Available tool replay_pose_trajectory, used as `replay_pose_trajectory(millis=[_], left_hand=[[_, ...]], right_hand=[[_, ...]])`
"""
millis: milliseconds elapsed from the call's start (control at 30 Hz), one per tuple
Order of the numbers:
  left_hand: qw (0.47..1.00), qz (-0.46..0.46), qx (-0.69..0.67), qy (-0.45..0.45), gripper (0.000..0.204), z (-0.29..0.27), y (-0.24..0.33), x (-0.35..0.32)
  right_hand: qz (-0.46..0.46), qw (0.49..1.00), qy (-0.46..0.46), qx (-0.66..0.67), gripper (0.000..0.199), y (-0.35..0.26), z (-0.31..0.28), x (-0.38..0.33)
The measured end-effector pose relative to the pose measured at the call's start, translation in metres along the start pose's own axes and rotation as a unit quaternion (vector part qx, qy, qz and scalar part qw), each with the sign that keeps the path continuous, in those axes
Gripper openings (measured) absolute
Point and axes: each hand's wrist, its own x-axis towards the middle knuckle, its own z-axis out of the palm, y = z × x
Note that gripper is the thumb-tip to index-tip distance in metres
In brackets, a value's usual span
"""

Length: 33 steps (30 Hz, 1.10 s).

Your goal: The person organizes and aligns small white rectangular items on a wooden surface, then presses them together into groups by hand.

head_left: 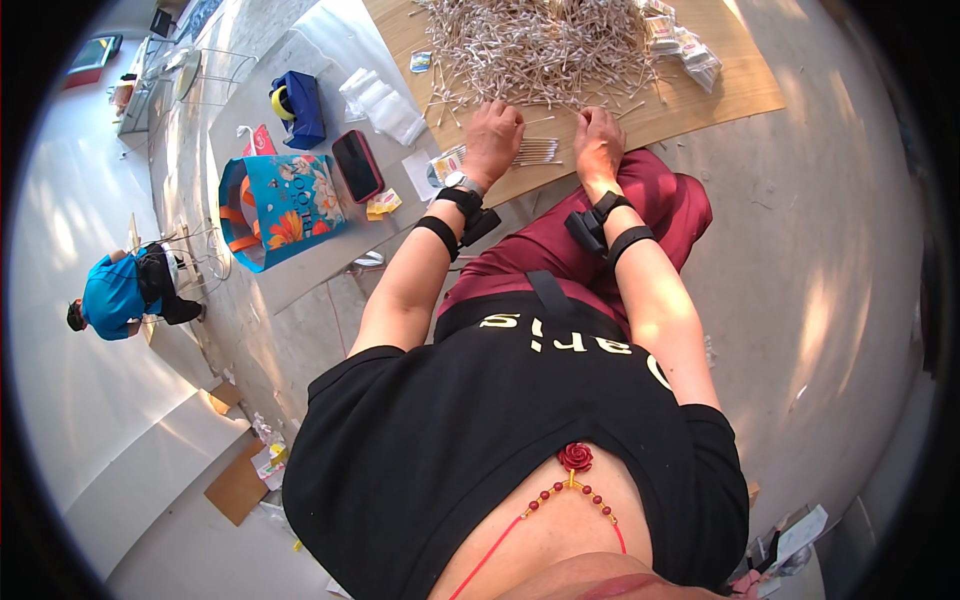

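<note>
In the head view, a heap of cotton swabs (545, 50) covers the top centre of the frame, on a wooden board (748, 92). At its lower edge, the left hand (492, 140) and right hand (598, 140) are loosely curled, apart; I cannot tell whether either grips a swab. A small row of swabs (538, 152) lies between them, close to the board's near edge: a brushing wrist could scatter it or push it off, and careless raking could spill loose swabs over it
</note>
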Motion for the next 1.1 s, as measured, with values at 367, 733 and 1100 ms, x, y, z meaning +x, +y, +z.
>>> replay_pose_trajectory(millis=[367, 733, 1100], left_hand=[[0.998, 0.027, -0.048, -0.025, 0.009, 0.002, 0.002, 0.000], [0.987, 0.152, 0.039, -0.030, 0.012, 0.004, 0.011, 0.048], [0.989, 0.145, -0.008, -0.004, 0.008, 0.014, -0.003, 0.064]], right_hand=[[-0.092, 0.994, -0.056, 0.003, 0.013, -0.006, -0.007, 0.000], [-0.159, 0.982, -0.092, -0.041, 0.013, -0.005, -0.005, -0.004], [-0.161, 0.982, -0.095, -0.019, 0.012, -0.009, -0.012, -0.003]])
